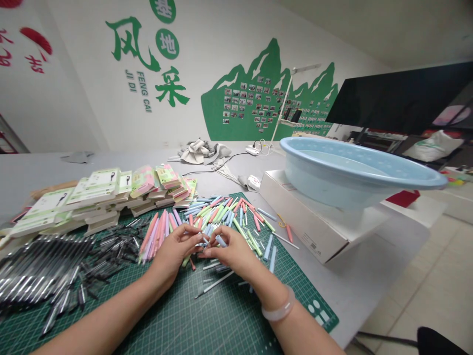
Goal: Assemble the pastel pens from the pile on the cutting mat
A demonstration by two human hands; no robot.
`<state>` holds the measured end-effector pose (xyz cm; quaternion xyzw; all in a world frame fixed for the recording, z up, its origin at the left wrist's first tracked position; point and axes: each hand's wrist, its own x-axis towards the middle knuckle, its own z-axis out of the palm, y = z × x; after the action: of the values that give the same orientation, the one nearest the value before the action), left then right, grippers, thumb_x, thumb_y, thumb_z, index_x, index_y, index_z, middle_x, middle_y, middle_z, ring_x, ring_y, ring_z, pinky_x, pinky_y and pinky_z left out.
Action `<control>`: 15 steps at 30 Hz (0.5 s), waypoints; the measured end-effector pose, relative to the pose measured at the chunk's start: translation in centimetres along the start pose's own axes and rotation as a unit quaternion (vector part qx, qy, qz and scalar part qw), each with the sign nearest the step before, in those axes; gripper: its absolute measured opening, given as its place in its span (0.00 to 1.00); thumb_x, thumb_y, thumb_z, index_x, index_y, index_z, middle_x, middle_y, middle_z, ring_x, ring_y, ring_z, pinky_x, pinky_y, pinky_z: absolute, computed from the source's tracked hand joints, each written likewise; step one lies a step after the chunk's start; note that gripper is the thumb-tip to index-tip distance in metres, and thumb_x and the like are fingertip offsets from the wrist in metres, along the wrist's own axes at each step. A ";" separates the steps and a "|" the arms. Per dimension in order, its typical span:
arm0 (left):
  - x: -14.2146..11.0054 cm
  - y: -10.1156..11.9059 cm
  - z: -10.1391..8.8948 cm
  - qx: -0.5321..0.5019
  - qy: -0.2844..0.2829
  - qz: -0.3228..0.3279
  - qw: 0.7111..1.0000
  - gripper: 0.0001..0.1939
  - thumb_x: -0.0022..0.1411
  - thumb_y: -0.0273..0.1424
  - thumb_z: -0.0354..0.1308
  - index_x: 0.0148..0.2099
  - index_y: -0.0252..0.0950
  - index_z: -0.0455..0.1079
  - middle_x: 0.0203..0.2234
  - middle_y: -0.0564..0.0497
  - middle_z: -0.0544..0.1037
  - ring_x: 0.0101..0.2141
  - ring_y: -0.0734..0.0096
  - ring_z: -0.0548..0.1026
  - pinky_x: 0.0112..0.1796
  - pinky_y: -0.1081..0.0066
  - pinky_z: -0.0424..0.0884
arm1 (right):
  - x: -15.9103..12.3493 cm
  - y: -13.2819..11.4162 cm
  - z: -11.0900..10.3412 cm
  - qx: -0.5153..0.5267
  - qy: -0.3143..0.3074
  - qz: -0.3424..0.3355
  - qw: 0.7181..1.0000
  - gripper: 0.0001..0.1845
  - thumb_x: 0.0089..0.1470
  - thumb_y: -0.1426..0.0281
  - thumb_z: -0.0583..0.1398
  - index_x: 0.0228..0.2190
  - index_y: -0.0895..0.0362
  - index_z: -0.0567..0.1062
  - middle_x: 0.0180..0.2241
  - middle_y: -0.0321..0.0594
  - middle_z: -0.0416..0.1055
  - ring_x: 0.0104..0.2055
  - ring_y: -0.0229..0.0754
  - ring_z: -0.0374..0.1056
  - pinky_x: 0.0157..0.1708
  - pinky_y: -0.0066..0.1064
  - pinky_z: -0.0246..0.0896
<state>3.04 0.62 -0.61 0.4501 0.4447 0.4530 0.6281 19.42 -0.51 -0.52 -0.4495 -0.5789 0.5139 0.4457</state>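
Note:
Both my hands meet over a green cutting mat (207, 320) in front of a pile of pastel pen barrels (221, 212). My left hand (177, 249) is curled, its fingertips pinched on small pen parts. My right hand (229, 251) is closed on a light blue pen barrel (220, 240), and a pale bracelet sits on its wrist. A row of pink barrels (155, 231) lies just left of my left hand. Thin white refills (214, 283) lie on the mat under my hands.
Black pens and clips (55, 271) cover the mat's left side. Stacks of green and pink pen boxes (107, 192) stand behind. A light blue basin (354, 170) rests on a white carton (314, 222) at the right. Cloth and cables lie farther back.

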 end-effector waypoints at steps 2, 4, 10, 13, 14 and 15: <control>0.0 -0.2 0.0 0.003 -0.013 -0.003 1.000 0.18 0.49 0.39 0.64 0.37 0.37 0.62 0.30 0.50 0.78 0.26 0.64 0.77 0.14 0.77 0.64 | 0.1 0.2 0.2 0.007 0.020 0.004 1.000 0.13 0.35 0.68 0.67 0.26 0.55 0.70 0.25 0.30 0.66 0.28 0.37 0.64 0.29 0.29 0.62; 0.0 -0.2 -0.1 0.003 -0.020 -0.005 1.000 0.17 0.51 0.40 0.63 0.37 0.37 0.62 0.31 0.50 0.78 0.27 0.63 0.78 0.13 0.77 0.64 | 0.3 0.3 0.2 0.012 0.033 0.009 0.999 0.12 0.36 0.68 0.67 0.25 0.56 0.69 0.24 0.30 0.65 0.27 0.38 0.64 0.28 0.30 0.62; -0.2 -0.2 -0.2 0.005 -0.018 0.011 1.000 0.15 0.52 0.40 0.62 0.37 0.36 0.66 0.31 0.51 0.76 0.30 0.63 0.77 0.14 0.78 0.65 | 0.4 0.3 -0.1 0.019 0.037 0.025 0.999 0.12 0.36 0.69 0.66 0.24 0.55 0.69 0.19 0.27 0.62 0.20 0.34 0.59 0.22 0.26 0.57; -0.2 -0.1 -0.2 0.001 -0.001 0.012 1.000 0.16 0.49 0.39 0.64 0.38 0.37 0.68 0.29 0.53 0.74 0.27 0.67 0.76 0.14 0.78 0.65 | 0.3 0.1 -0.1 0.052 0.017 0.033 0.998 0.13 0.36 0.69 0.67 0.24 0.55 0.68 0.16 0.25 0.60 0.16 0.31 0.54 0.18 0.24 0.52; -0.2 -0.1 -0.2 0.001 0.002 0.012 1.000 0.16 0.49 0.39 0.64 0.38 0.37 0.68 0.28 0.53 0.74 0.27 0.67 0.76 0.14 0.78 0.65 | 0.3 0.0 -0.1 0.066 0.010 0.035 0.997 0.13 0.35 0.69 0.67 0.25 0.55 0.68 0.15 0.24 0.60 0.14 0.30 0.52 0.16 0.24 0.50; -0.2 -0.1 -0.2 0.001 0.005 0.012 1.000 0.17 0.49 0.39 0.65 0.38 0.36 0.69 0.28 0.54 0.74 0.27 0.68 0.75 0.14 0.78 0.66 | 0.3 -0.2 -0.1 0.079 0.005 0.037 0.996 0.14 0.35 0.69 0.67 0.25 0.55 0.67 0.14 0.23 0.59 0.13 0.30 0.51 0.15 0.23 0.48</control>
<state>2.81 0.44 -0.69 0.4540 0.4423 0.4624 0.6201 19.44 -0.25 -0.33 -0.4367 -0.5176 0.5717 0.4632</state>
